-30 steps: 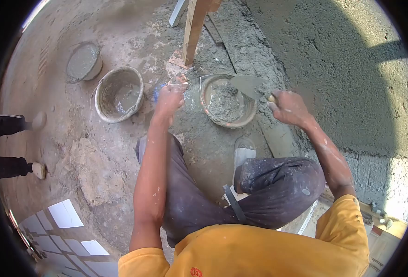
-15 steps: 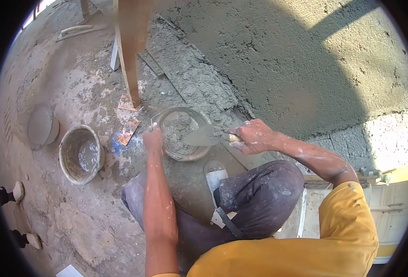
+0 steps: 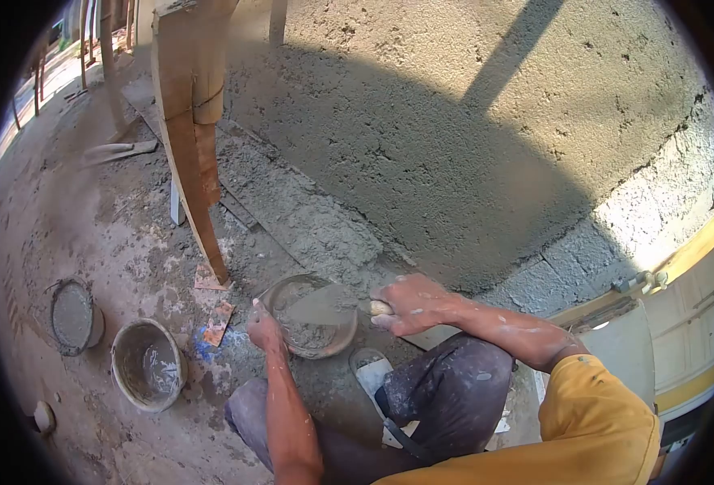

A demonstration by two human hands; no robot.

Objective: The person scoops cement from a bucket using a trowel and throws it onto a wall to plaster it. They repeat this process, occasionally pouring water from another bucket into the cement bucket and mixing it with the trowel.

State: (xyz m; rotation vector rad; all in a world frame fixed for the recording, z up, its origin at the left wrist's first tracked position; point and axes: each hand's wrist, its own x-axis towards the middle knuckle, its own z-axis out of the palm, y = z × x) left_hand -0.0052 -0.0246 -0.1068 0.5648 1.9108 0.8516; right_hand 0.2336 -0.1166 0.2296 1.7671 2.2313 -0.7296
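My right hand [image 3: 412, 304] is closed round the handle of a trowel [image 3: 321, 306], whose wide blade reaches left over a bucket [image 3: 327, 352]. Wet grey mortar [image 3: 299, 333] lies in that bucket, partly hidden under the blade. At the bucket's left side my left hand [image 3: 266, 326] is closed on the rim; whether it also holds the wire handle cannot be made out. Beyond both hands rises a wall coated with rough grey plaster [image 3: 422, 153]. A heap of loose mortar [image 3: 325, 230] lies along its foot.
Left of me stand a bucket with wet residue [image 3: 148, 365] and a smaller bucket of grey material [image 3: 74, 318]. A wooden post [image 3: 187, 137] rises before me. A float [image 3: 120, 152] lies farther off, and broken tile pieces [image 3: 218, 323] lie near the post.
My view has tilted up, so hands, buckets and post appear lower. Both hands keep their holds. The trowel blade still lies over the bucket, a little farther across it.
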